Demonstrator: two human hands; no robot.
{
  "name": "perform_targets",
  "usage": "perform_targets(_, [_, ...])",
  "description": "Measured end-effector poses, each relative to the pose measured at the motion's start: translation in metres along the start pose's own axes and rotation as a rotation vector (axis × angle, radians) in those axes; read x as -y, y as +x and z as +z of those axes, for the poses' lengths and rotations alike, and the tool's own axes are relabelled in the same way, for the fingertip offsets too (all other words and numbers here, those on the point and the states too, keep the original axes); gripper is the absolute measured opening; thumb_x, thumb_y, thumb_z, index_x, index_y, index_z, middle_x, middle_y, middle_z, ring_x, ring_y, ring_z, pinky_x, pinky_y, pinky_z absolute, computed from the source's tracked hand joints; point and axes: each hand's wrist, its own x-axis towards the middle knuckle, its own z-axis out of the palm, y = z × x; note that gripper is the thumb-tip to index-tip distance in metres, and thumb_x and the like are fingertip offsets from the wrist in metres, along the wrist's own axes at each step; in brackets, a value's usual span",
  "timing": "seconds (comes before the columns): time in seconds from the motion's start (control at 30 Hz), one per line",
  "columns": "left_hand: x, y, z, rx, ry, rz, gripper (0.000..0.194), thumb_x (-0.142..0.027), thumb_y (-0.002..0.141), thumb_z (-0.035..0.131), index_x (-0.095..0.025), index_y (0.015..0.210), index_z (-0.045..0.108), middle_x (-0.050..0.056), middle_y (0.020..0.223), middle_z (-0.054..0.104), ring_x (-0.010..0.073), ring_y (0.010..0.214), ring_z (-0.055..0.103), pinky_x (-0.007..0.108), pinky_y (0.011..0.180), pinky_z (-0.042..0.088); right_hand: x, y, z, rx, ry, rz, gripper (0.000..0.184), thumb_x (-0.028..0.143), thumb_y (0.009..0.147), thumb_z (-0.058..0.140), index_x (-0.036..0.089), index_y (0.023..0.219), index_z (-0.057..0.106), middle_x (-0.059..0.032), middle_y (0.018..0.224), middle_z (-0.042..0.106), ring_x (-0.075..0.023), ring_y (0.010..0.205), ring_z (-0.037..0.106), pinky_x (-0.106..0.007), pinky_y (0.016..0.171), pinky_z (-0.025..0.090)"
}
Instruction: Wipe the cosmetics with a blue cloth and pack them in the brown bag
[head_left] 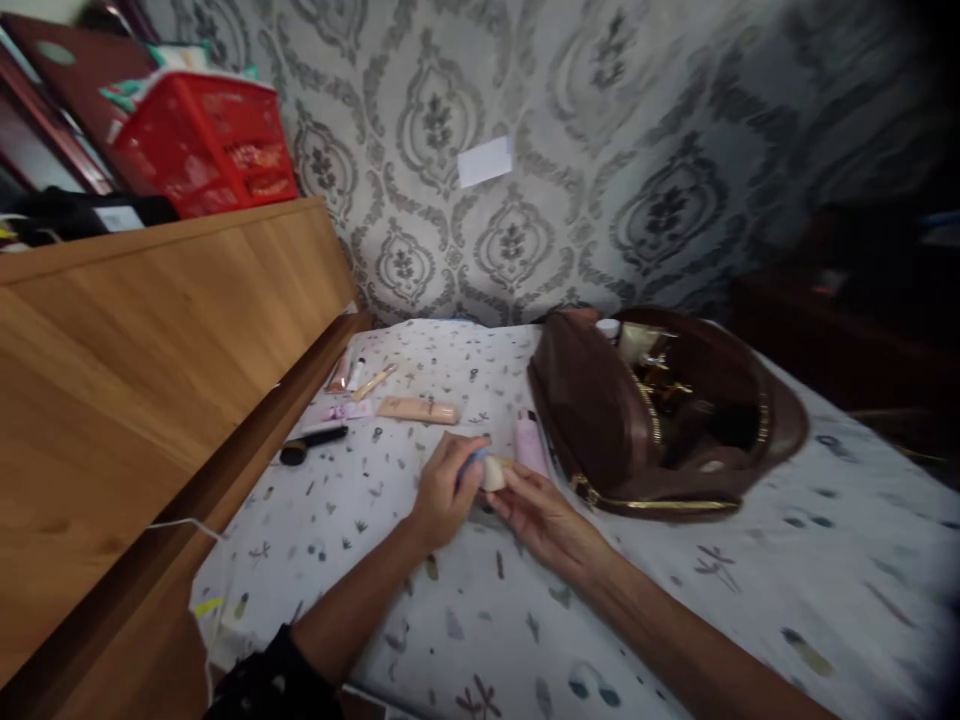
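My left hand (444, 492) pinches a small blue-and-cream item (493, 473) above the patterned white bedsheet. The fingers of my right hand (550, 520) close on the same item from the other side. Blur and fingers hide its exact kind. Just behind my right hand lies a pink tube (529, 442) with a dark end. A beige cosmetic tube (417, 410) rests farther back on the left. To the right stands a brown bag (592, 400) with a gold zip, unzipped, with several items inside.
Several small cosmetics lie at the left, among them a black brush (315, 443), a pink packet (349, 411) and a slim beige stick (374, 382). A wooden board (172, 330) borders the left side, with a red basket (217, 140) above it. Patterned wallpaper (517, 240) rises behind.
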Motion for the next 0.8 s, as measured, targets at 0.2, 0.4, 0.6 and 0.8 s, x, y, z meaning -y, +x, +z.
perform_targets(0.2, [0.009,-0.003,-0.005,0.149,0.269,0.040,0.053,-0.055,0.093,0.049,-0.020,0.132,0.051,0.011,0.114,0.060,0.0237,0.105,0.061,0.036,0.088,0.054,-0.001,0.000,0.002,0.020,-0.084,-0.033,0.029,0.030,0.065,0.088,0.020,0.090,0.075,-0.0004,0.090,0.072,-0.0092,0.079,0.066,-0.017,0.074,0.056])
perform_targets(0.4, [0.011,-0.005,-0.006,0.207,0.489,0.081,0.056,-0.063,0.092,0.044,-0.017,0.124,0.053,0.011,0.107,0.066,0.0253,0.103,0.064,0.037,0.083,0.056,-0.004,-0.003,0.003,-0.004,-0.115,-0.020,0.025,0.029,0.067,0.087,0.021,0.087,0.074,0.0025,0.082,0.069,-0.0074,0.073,0.063,-0.016,0.072,0.056])
perform_targets(0.6, [0.013,-0.005,-0.004,0.165,0.583,0.110,0.049,-0.059,0.096,0.038,-0.016,0.103,0.059,0.009,0.093,0.069,0.0224,0.088,0.068,0.032,0.067,0.054,-0.002,-0.003,0.004,0.002,-0.133,-0.059,0.026,0.028,0.067,0.087,0.021,0.087,0.071,0.0017,0.088,0.069,-0.0089,0.078,0.064,-0.019,0.074,0.056])
perform_targets(0.8, [0.012,-0.011,-0.008,0.039,0.541,0.169,0.046,-0.054,0.098,0.040,-0.017,0.080,0.060,0.005,0.073,0.065,0.0168,0.071,0.062,0.027,0.064,0.047,-0.004,-0.010,0.013,-0.036,-0.104,-0.087,0.040,0.026,0.057,0.092,0.020,0.087,0.065,0.0037,0.085,0.067,-0.0075,0.074,0.064,-0.018,0.069,0.054])
